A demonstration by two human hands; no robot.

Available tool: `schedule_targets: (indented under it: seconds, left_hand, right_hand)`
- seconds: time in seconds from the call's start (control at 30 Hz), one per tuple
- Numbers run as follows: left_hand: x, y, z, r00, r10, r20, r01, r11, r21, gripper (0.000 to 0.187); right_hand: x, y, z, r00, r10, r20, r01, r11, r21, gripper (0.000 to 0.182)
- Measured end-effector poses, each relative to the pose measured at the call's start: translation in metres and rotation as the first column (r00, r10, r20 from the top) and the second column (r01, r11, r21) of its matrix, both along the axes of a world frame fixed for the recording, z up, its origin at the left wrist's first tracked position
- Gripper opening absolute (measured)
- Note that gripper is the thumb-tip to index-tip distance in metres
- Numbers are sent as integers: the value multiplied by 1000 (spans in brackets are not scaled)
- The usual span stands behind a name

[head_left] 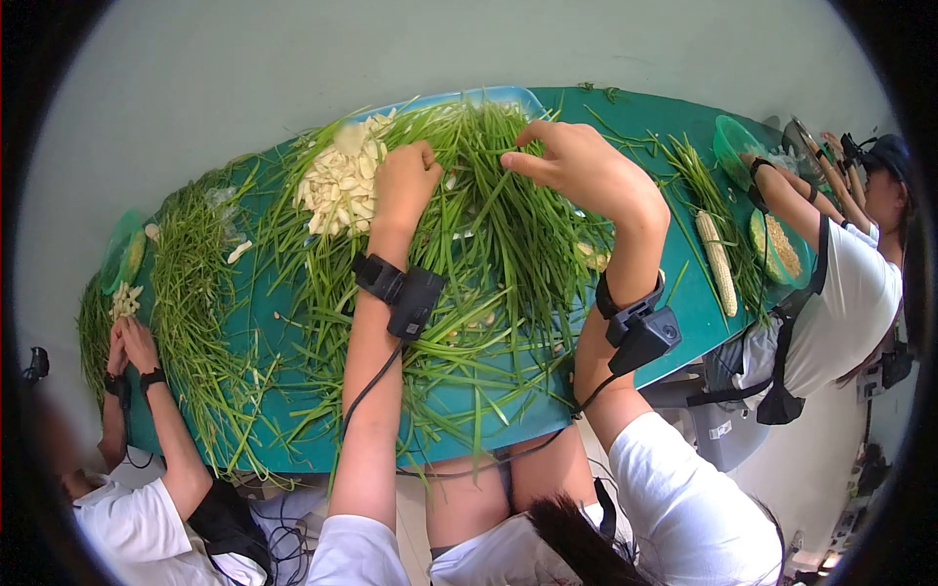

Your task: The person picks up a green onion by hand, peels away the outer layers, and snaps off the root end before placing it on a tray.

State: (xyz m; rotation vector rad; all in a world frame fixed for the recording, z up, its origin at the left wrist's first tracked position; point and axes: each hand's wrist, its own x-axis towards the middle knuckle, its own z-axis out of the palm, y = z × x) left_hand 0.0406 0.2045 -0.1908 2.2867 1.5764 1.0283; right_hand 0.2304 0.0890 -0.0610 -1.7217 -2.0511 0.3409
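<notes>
My left hand (408, 179) is closed at the right edge of a heap of pale peeled pieces (337, 186) that look like garlic cloves. Long green chive-like leaves (503, 210) lie around it, and its curled fingers hide whatever they hold. Over the right side of these leaves, my right hand (586, 171) hovers with thumb and forefinger apart and nothing visible between them. Beneath the heap and leaves, the rim of a blue tray (513, 95) shows at the back. Loose leaves spread from the tray toward the table's front edge.
More greens (200, 293) cover the left of the green table (669, 337), where a co-worker's hands (132, 342) hold small pale pieces. Toward the right lie a corn cob (716, 264) and a green basket (806, 256) of kernels. Another co-worker's arm (787, 195) reaches into a second basket (728, 146).
</notes>
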Motion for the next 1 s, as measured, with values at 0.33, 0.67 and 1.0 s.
schedule_targets:
  seconds: [0.33, 0.67, 1.0]
  left_hand:
    - [1, 3, -4, 998, -48, -50, 41, 991, -129, 18]
    - [5, 8, -13, 999, -30, 45, 32, 999, -38, 21]
    - [10, 5, -4, 949, -84, 304, 122, 987, -107, 17]
  right_hand:
    - [3, 3, -1, 997, -14, 81, 18, 999, -43, 47]
    - [0, 1, 1, 1000, -2, 19, 2, 1000, -14, 47]
    - [2, 4, -3, 996, 9, 87, -8, 1000, -11, 48]
